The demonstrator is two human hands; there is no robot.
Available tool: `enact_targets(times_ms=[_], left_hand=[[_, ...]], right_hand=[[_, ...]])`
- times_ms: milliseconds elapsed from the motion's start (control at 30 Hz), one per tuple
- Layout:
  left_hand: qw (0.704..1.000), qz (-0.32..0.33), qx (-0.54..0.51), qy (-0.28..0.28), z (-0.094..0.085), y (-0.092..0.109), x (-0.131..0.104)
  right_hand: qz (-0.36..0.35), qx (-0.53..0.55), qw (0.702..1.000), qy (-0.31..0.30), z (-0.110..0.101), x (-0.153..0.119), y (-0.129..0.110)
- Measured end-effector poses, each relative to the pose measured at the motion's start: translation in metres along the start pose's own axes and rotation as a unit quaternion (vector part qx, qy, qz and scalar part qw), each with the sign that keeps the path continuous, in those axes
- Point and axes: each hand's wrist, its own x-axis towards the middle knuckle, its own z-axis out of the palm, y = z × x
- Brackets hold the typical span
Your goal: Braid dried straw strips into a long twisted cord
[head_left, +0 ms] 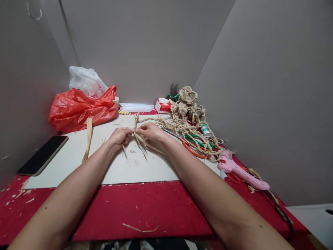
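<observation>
Over the white board (156, 170), a braid of pale straw (136, 119) runs away from me, its loose strands (142, 144) fanning out toward me. My left hand (121, 136) pinches the braid's near end from the left, fingers curled. From the right, my right hand (149, 133) closes thumb and fingers on the same spot, with some strands passing beneath it. The two hands nearly meet at the pinch, and the fingertips partly hide the straw there. Left of my left hand lies a bundle of flat straw strips (88, 140).
Braided straw cord (182, 121) is heaped at the right, over orange and green handled tools (194, 149). A pink glue gun (243, 173) lies nearer. Left are a phone (44, 154) and a red plastic bag (80, 109). A tissue box (163, 105) stands at the back. Grey walls (145, 52) surround the red-covered table (145, 211).
</observation>
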Motion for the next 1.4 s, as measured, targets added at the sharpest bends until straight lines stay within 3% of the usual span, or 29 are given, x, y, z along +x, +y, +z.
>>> enact_targets(times_ms=[67, 167, 300, 433, 533, 733, 833, 1000, 1267, 1400], left_hand=[[1.000, 0.000, 0.004, -0.008, -0.001, 0.000, 0.000], [1.000, -0.003, 0.004, -0.017, -0.001, 0.001, 0.000], [1.000, -0.012, 0.007, -0.024, 0.000, 0.003, -0.001], [0.999, -0.014, 0.018, -0.033, 0.000, 0.002, -0.002], [0.999, -0.014, 0.022, -0.039, -0.001, 0.002, -0.002], [0.999, -0.019, 0.026, -0.040, -0.002, 0.001, 0.001], [0.999, -0.012, 0.040, -0.031, -0.001, 0.000, 0.001], [0.995, 0.016, 0.101, 0.006, 0.003, -0.005, 0.001], [0.989, 0.051, 0.134, 0.033, 0.005, -0.009, 0.001], [0.991, 0.047, 0.124, 0.030, 0.004, -0.008, 0.001]], right_hand=[[0.011, 0.048, 0.997, -0.054, 0.003, -0.001, 0.001], [0.036, 0.127, 0.987, -0.086, 0.002, -0.001, 0.002], [0.065, 0.222, 0.967, -0.102, -0.001, 0.003, 0.007], [0.097, 0.265, 0.952, -0.118, -0.001, 0.006, 0.010], [0.083, 0.275, 0.951, -0.116, -0.003, 0.007, 0.012], [0.080, 0.249, 0.957, -0.126, -0.006, 0.007, 0.013], [0.080, 0.178, 0.973, -0.121, -0.009, 0.005, 0.008], [0.083, 0.031, 0.992, -0.087, -0.016, -0.001, -0.004], [0.050, -0.011, 0.998, -0.039, -0.005, -0.005, -0.017], [0.041, -0.084, 0.996, -0.013, -0.007, -0.005, -0.017]])
